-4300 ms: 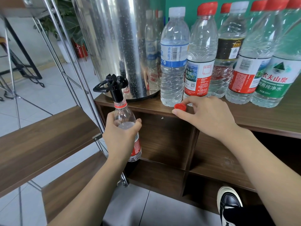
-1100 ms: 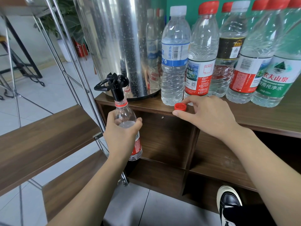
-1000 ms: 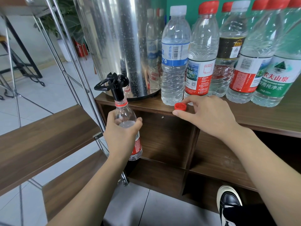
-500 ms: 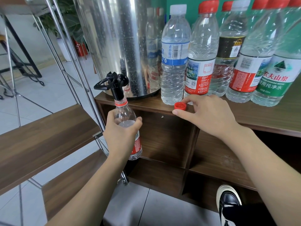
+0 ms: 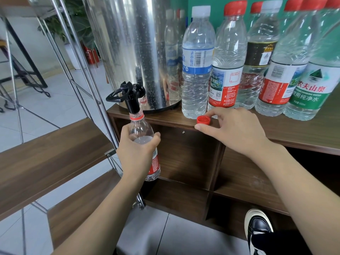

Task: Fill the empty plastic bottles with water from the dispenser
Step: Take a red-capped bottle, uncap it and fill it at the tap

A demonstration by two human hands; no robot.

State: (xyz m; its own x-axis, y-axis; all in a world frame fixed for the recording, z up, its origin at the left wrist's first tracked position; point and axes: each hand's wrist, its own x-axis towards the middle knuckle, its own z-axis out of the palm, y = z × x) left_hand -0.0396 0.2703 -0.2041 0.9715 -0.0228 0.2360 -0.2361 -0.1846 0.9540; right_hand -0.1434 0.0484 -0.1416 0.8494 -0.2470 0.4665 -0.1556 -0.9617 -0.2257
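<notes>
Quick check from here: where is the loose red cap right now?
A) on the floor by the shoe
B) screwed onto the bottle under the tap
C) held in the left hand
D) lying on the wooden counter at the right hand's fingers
D: the red cap lies on the wooden counter at the right hand, while the left hand holds the open bottle under the black tap.

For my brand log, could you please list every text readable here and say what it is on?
"农夫山泉": green-label bottle, far right.
"饮用纯净水": same label, line below.
Small print, barcodes and logos on the blue-label bottle, the red-label bottles and the black-label bottle: too small to read.
Held bottle: label hidden by the left hand.
</notes>
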